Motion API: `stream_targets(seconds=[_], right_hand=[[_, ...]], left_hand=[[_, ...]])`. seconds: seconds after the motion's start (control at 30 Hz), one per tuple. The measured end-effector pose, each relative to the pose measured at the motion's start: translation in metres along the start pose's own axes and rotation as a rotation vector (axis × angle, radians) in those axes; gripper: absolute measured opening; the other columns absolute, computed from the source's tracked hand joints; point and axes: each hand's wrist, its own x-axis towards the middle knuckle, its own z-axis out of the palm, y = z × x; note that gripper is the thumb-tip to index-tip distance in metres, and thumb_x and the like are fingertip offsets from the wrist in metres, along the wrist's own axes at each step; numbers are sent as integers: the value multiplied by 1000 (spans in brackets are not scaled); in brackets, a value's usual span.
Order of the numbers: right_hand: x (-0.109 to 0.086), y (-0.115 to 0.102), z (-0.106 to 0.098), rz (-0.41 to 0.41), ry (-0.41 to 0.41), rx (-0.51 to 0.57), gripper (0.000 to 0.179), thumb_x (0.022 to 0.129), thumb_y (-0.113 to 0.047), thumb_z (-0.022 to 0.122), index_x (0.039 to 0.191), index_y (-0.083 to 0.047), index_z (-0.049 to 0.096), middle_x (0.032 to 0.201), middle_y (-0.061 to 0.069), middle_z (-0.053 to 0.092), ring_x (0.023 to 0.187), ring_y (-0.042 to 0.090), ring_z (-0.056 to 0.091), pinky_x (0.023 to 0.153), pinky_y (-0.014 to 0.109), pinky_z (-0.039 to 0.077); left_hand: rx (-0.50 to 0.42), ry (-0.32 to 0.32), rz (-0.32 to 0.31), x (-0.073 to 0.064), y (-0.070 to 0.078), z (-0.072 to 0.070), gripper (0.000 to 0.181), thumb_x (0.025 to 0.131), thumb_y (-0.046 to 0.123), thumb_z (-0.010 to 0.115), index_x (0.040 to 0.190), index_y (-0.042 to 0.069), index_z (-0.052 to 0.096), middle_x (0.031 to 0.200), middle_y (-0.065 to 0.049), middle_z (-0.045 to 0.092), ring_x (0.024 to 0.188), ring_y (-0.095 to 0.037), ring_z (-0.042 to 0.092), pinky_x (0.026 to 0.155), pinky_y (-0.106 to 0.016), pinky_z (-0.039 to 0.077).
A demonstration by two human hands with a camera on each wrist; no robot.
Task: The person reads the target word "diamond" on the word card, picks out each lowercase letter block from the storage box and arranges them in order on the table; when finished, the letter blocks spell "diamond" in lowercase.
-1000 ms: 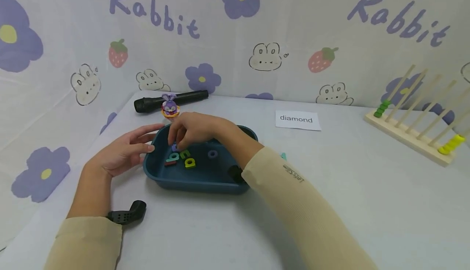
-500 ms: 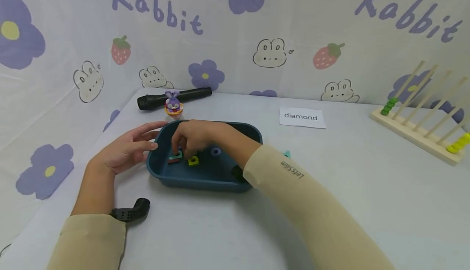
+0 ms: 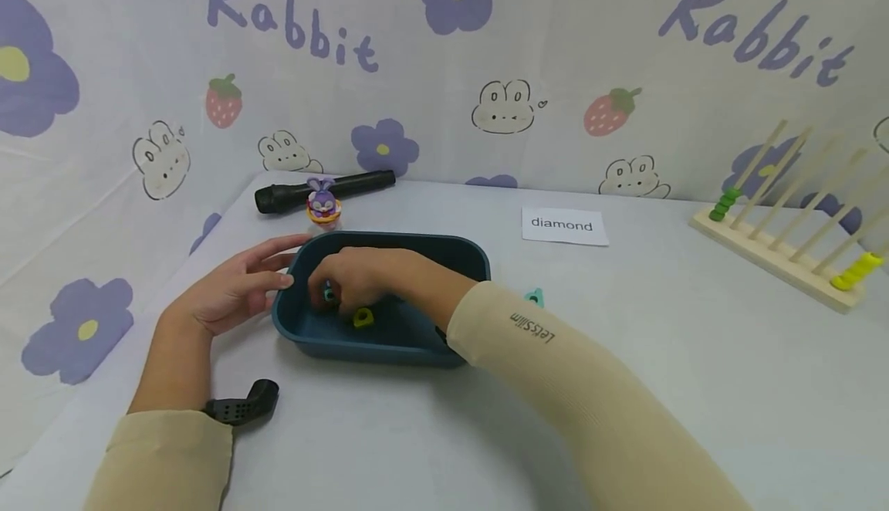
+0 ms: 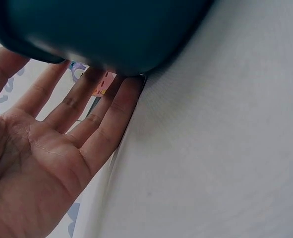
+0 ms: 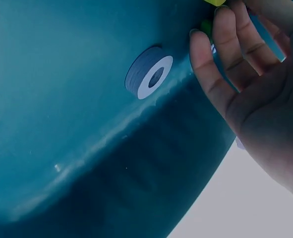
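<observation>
On the white table stands a dark teal plastic basin (image 3: pixel 382 353) holding small letter pieces. My left hand (image 3: pixel 239 287) is at its left end, thumb on the rim; the left wrist view shows the hand's (image 4: pixel 52 144) fingers extended against the basin's outside. My right hand (image 3: pixel 357 275) reaches in at the left, fingers bent down among the pieces. A teal piece (image 3: pixel 329 293) shows between its thumb and fingers; whether they pinch it is unclear. Close by lies a yellow letter (image 3: pixel 363 317). A bluish ring-shaped piece (image 5: pixel 148 73) and a green piece (image 5: pixel 206 27) appear in the right wrist view.
A teal piece (image 3: pixel 535 297) lies right of the basin. Behind it is a white card (image 3: pixel 565 226) reading "diamond". A black microphone (image 3: pixel 285 198) and purple rabbit figure (image 3: pixel 322 206) are at the back left. A wooden peg rack (image 3: pixel 771 252) with beads stands far right.
My right hand has moved lower and slightly left inside the basin, covering more of the letter pieces. The left hand keeps its place at the basin's left end.
</observation>
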Motion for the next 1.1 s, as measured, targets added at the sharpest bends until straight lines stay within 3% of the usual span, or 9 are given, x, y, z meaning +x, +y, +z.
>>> stream_targets(seconds=[0.2, 0.47, 0.7, 0.9, 1.1], right_hand=[[2, 2, -1, -21, 8, -22, 12, 100, -15, 68, 107, -22, 74, 109, -4, 66, 99, 15, 61, 85, 24, 54], [-1, 10, -7, -26, 27, 99, 7, 98, -17, 71, 101, -21, 77, 102, -2, 69, 91, 15, 64, 79, 24, 57], [-6, 21, -15, -32, 32, 254, 11, 97, -15, 73, 106, -15, 79, 101, 1, 72, 84, 17, 65, 78, 27, 59], [-14, 25, -24, -62, 55, 331, 16, 99, -17, 70, 111, -14, 79, 103, 1, 76, 92, 18, 66, 85, 31, 59], [-21, 25, -31, -112, 81, 409, 23, 100, -18, 68, 120, -6, 71, 103, 3, 78, 99, 26, 71, 88, 34, 60]], left_hand=[[-10, 8, -1, 0, -2, -1, 65, 102, 14, 60, 161, 24, 35, 165, -13, 30, 124, -11, 62, 98, -30, 57], [-8, -2, 6, 3, -1, -1, 65, 102, 13, 60, 161, 24, 35, 164, -13, 32, 125, -13, 61, 98, -30, 57], [-4, -2, -4, 3, -2, -1, 68, 101, 13, 60, 162, 24, 33, 167, -15, 28, 126, -13, 60, 98, -31, 57], [3, 9, -14, 2, -1, -1, 69, 100, 15, 62, 162, 25, 32, 169, -14, 26, 127, -13, 59, 98, -31, 57], [9, 7, -10, 1, -1, -1, 68, 101, 14, 61, 162, 24, 32, 168, -15, 26, 129, -14, 57, 98, -30, 57]])
